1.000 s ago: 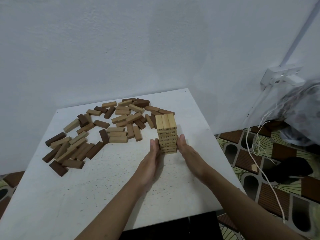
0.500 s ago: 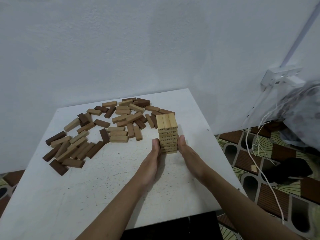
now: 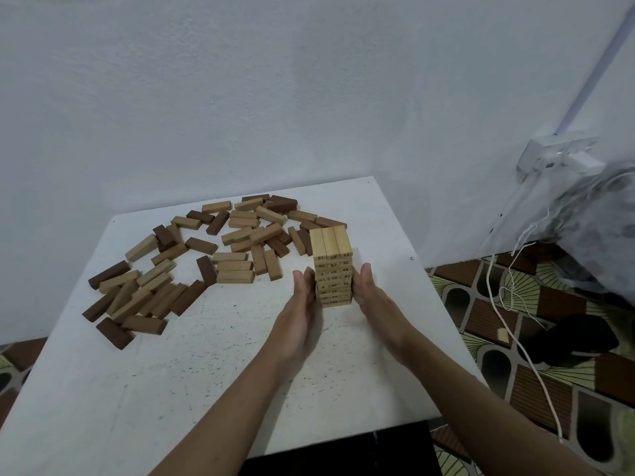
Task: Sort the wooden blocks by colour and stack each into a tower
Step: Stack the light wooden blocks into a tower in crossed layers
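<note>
Straight ahead of you rises a plain, pale grey-white painted wall, and below it you look down on a white square tabletop flecked with small dark specks, its far edge near that wall. To your right, a white plastic socket box sits on the wall, with a thin white conduit strip slanting up from it and thin white cables trailing down to the floor. There you see a floor covering patterned in brown, green and black arches, a crumpled black object lying on it, and a blurred grey mottled mass at the right edge of your view, all under soft, even light.
</note>
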Demonstrator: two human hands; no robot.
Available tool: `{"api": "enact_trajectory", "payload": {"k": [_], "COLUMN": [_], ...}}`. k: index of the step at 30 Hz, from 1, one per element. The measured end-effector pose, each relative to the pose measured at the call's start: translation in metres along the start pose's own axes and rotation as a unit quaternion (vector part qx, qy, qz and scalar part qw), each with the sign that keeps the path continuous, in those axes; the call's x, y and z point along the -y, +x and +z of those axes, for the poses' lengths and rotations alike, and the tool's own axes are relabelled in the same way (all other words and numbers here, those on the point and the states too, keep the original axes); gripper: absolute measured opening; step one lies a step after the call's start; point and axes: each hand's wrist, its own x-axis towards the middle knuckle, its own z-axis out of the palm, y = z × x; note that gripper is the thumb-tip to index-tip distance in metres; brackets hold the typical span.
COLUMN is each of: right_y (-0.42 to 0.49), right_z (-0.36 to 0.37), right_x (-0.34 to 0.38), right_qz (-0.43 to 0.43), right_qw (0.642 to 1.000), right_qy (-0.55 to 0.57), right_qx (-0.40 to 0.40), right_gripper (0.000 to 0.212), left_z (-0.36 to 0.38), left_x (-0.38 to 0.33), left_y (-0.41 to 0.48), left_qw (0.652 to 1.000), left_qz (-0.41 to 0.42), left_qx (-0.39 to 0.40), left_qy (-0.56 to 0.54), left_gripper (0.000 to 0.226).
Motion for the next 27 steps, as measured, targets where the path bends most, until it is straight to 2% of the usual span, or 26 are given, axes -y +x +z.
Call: {"api": "enact_trajectory", "payload": {"k": [2, 5, 13, 15, 18, 20, 23, 27], "right_y": [0.0002, 0.002, 0.0055, 0.0061, 0.0064, 0.0066, 0.0071, 0.0072], "right_z": [-0.0006, -0.0007, -0.0005, -0.0002, 0.0001, 0.0001, -0.0002, -0.0004], "right_x": [0.0011, 0.0005, -0.0054, -0.0077, -0.0089, -0.0081, -0.0055, -0.0046], "right_qz": [0.002, 0.009, 0.006, 0.001, 0.006, 0.009, 0.013, 0.019], "right_qw": [1.0, 1.0, 1.0, 1.0, 1.0, 1.0, 1.0, 0.999], "right_qy": [0.001, 0.005, 0.019, 0.017, 0.018, 0.009, 0.001, 0.003], "right_qx": [0.0, -0.001, -0.009, -0.014, -0.024, -0.027, -0.026, -0.027], "right_gripper": [0.039, 0.039, 0.039, 0.039, 0.038, 0.039, 0.039, 0.04], "left_z": [0.0017, 0.0018, 0.003, 0.002, 0.0008, 0.0005, 0.0011, 0.0023], "left_x": [0.0001, 0.0019, 0.0032, 0.0039, 0.0057, 0.0055, 0.002, -0.0013], "left_y": [0.0016, 0.003, 0.0057, 0.0049, 0.004, 0.0043, 0.0048, 0.005], "left_qw": [1.0, 1.0, 0.999, 0.999, 1.0, 1.0, 1.0, 1.0], "left_qz": [0.003, 0.004, -0.008, -0.008, -0.004, -0.007, -0.017, -0.017], "left_qx": [-0.001, -0.003, -0.028, -0.03, -0.014, -0.006, -0.005, -0.013], "left_qy": [-0.001, -0.002, -0.028, -0.018, -0.005, -0.003, -0.008, -0.007], "left_gripper": [0.061, 0.068, 0.05, 0.054, 0.081, 0.09, 0.088, 0.072]}}
